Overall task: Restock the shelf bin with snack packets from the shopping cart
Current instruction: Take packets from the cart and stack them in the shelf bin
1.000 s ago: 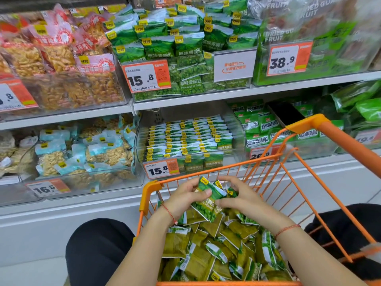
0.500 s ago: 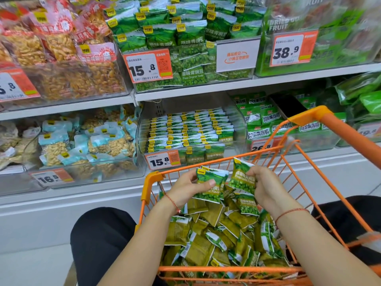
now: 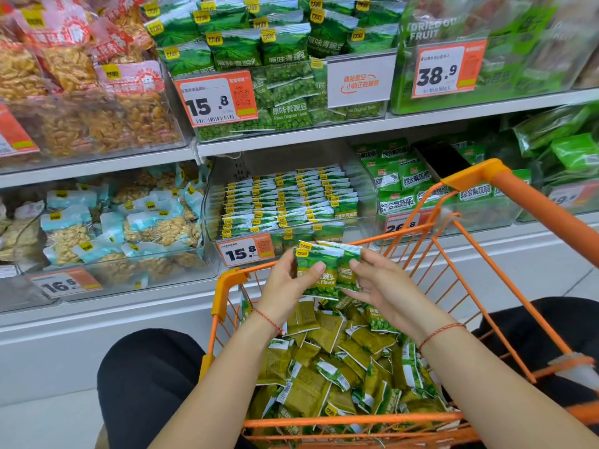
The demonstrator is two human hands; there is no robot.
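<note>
Above the orange shopping cart (image 3: 466,202), the left hand (image 3: 285,286) pinches a green pea packet (image 3: 316,270) under its thumb, while the right hand (image 3: 381,286) holds a second packet (image 3: 348,267) beside it, fingers curled behind. Just beyond the cart's front rim stands the clear shelf bin (image 3: 366,189), rows of matching packets inside.

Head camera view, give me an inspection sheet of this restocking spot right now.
Surface: white shelf; clear shelf bin with neat packet rows, priced 15.8.
Job's things: orange shopping cart heaped with snack packets; two held packets raised above it.
Clutter: nothing seen.
Grippers: left hand and right hand each hold a packet, fingers curled.
Cables: nothing seen.
Surroundings: neighbouring bins of nuts and green snacks.
</note>
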